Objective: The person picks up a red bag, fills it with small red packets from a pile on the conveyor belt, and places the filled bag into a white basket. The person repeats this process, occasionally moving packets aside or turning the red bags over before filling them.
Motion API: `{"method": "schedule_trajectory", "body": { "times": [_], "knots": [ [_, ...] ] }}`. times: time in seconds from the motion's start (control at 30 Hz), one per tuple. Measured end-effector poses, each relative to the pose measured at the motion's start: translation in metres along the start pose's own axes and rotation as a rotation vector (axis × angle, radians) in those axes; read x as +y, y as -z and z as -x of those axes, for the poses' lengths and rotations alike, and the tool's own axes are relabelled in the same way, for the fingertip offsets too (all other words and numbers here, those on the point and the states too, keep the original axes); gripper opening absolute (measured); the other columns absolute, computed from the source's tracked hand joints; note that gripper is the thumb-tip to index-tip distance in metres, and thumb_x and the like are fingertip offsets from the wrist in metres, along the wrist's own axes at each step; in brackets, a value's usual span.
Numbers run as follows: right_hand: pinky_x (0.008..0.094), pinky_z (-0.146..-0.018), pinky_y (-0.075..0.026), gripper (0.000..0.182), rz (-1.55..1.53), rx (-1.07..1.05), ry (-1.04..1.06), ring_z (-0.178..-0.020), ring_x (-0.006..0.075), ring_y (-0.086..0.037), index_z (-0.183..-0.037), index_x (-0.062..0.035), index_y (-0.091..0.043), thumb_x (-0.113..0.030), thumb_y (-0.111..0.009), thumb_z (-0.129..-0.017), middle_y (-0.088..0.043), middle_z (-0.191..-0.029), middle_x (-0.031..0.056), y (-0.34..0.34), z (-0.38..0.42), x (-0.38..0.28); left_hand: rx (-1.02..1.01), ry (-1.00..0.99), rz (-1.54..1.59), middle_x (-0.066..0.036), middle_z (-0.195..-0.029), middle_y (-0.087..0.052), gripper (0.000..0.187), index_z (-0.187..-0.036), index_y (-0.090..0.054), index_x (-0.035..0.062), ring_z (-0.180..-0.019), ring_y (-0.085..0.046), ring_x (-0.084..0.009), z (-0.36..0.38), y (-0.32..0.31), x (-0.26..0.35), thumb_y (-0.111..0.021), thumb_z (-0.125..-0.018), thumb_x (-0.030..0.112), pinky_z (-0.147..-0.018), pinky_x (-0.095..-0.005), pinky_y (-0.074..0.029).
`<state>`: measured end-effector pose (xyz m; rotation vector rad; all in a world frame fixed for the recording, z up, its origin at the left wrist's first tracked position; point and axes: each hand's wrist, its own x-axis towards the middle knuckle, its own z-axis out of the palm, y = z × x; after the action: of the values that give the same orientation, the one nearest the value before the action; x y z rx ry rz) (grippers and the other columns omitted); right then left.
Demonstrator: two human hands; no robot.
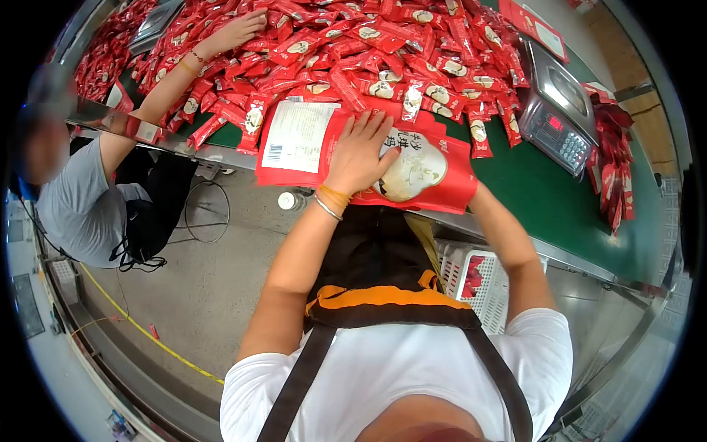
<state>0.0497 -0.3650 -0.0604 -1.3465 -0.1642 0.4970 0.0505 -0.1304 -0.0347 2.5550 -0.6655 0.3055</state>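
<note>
The head view showed red pouches at the green table's near edge, two printed faces visible; the left hand lay flat on them, fingers spread. They hid the right hand, whose state I couldn't tell. Below the table, one white basket held red packets. Atop it, uncountable sachets surrounded two scales; one co-worker's hand touched the table's heap.

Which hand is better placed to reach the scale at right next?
Right, probably: the right arm is nearer the scale, though its hand is hidden by the red bags. The left hand lies on them, farther away.
</note>
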Motion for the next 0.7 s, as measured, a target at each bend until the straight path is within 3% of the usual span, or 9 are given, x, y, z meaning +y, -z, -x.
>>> {"method": "schedule_trajectory", "body": {
  "times": [0.3, 0.37, 0.43, 0.47, 0.5, 0.57, 0.6, 0.67, 0.7],
  "knots": [
    [0.0297, -0.086, -0.051, 0.031, -0.018, -0.039, 0.008, -0.099, 0.0113, -0.060, -0.114, 0.0019, -0.066, -0.016, -0.069, -0.089, -0.070, -0.107, 0.0018, -0.018, -0.026, 0.021, -0.023, -0.049, -0.061, -0.017, -0.143, -0.050, 0.062, -0.140, -0.049, 0.0057, -0.135, -0.041, -0.0371, -0.003, 0.004, 0.009, -0.056, -0.090, 0.041, -0.116, -0.0496, -0.026],
    [0.0297, -0.086, -0.051, 0.031, -0.018, -0.039, 0.011, -0.099, 0.0113, -0.060, -0.114, 0.0018, -0.066, -0.016, -0.069, -0.089, -0.070, -0.107, 0.0019, -0.017, -0.023, 0.022, 0.020, -0.094, -0.095, -0.015, -0.139, -0.053, 0.058, -0.138, -0.051, 0.0075, -0.130, -0.046, -0.0359, -0.008, 0.004, 0.009, -0.055, -0.091, 0.040, -0.112, -0.0497, -0.030],
    [0.0297, -0.087, -0.051, 0.031, -0.013, -0.036, 0.019, -0.099, 0.0112, -0.060, -0.114, 0.0017, -0.066, -0.016, -0.069, -0.089, -0.070, -0.107, 0.0021, -0.009, -0.016, 0.020, -0.175, -0.051, -0.042, -0.012, -0.132, -0.058, 0.050, -0.132, -0.057, 0.0091, -0.121, -0.051, -0.0340, -0.021, 0.006, 0.008, -0.052, -0.092, 0.038, -0.108, -0.0496, -0.034],
    [0.0297, -0.087, -0.051, 0.031, -0.010, -0.035, 0.022, -0.099, 0.0112, -0.060, -0.114, 0.0016, -0.066, -0.016, -0.069, -0.089, -0.070, -0.107, 0.0021, -0.006, -0.013, 0.020, -0.186, -0.073, -0.090, -0.011, -0.120, -0.065, 0.043, -0.126, -0.062, 0.0097, -0.110, -0.057, -0.0316, -0.032, 0.004, 0.012, -0.050, -0.094, 0.036, -0.101, -0.0459, -0.041],
    [0.0297, -0.087, -0.051, 0.031, -0.008, -0.030, 0.024, -0.099, 0.0112, -0.060, -0.113, 0.0016, -0.066, -0.016, -0.069, -0.089, -0.070, -0.107, 0.0022, -0.001, -0.009, 0.018, -0.177, -0.083, -0.092, -0.011, -0.120, -0.065, 0.043, -0.126, -0.062, 0.0097, -0.110, -0.057, -0.0316, -0.047, 0.002, 0.016, -0.050, -0.094, 0.036, -0.101, -0.0459, -0.041],
    [0.0297, -0.087, -0.051, 0.030, -0.001, -0.016, 0.038, -0.099, 0.0112, -0.060, -0.113, 0.0015, -0.066, -0.016, -0.069, -0.089, -0.070, -0.107, 0.0023, 0.014, -0.001, 0.020, -0.465, -0.076, -0.027, -0.014, -0.112, -0.068, 0.042, -0.121, -0.064, 0.0102, -0.106, -0.061, -0.0333, -0.077, -0.001, 0.029, -0.050, -0.094, 0.038, -0.095, -0.0456, -0.046],
    [0.0297, -0.087, -0.051, 0.030, 0.000, 0.000, 0.054, -0.099, 0.0112, -0.060, -0.113, 0.0014, -0.066, -0.016, -0.068, -0.089, -0.070, -0.107, 0.0024, 0.024, 0.005, 0.022, -0.448, -0.085, -0.033, -0.014, -0.112, -0.068, 0.042, -0.121, -0.064, 0.0102, -0.106, -0.061, -0.0333, -0.084, -0.004, 0.036, -0.050, -0.094, 0.038, -0.095, -0.0456, -0.046],
    [0.0298, -0.087, -0.051, 0.030, 0.151, 0.083, 0.093, -0.099, 0.0111, -0.060, -0.113, 0.0013, -0.066, -0.016, -0.068, -0.089, -0.070, -0.107, 0.0025, 0.044, 0.026, 0.019, -0.553, -0.060, -0.013, -0.017, -0.107, -0.069, 0.041, -0.121, -0.063, 0.0107, -0.102, -0.064, -0.0357, -0.095, -0.021, 0.039, -0.053, -0.092, 0.038, -0.086, -0.0476, -0.050],
    [0.0309, -0.088, -0.051, 0.029, 0.499, 0.109, -0.008, -0.099, 0.0128, -0.061, -0.115, -0.0014, -0.067, -0.018, -0.065, -0.091, -0.069, -0.111, 0.0054, 0.057, 0.036, 0.008, -0.538, -0.070, -0.020, -0.017, -0.107, -0.069, 0.041, -0.121, -0.063, 0.0107, -0.102, -0.064, -0.0357, -0.097, -0.028, 0.035, -0.053, -0.092, 0.038, -0.086, -0.0476, -0.050]
  ]
}}
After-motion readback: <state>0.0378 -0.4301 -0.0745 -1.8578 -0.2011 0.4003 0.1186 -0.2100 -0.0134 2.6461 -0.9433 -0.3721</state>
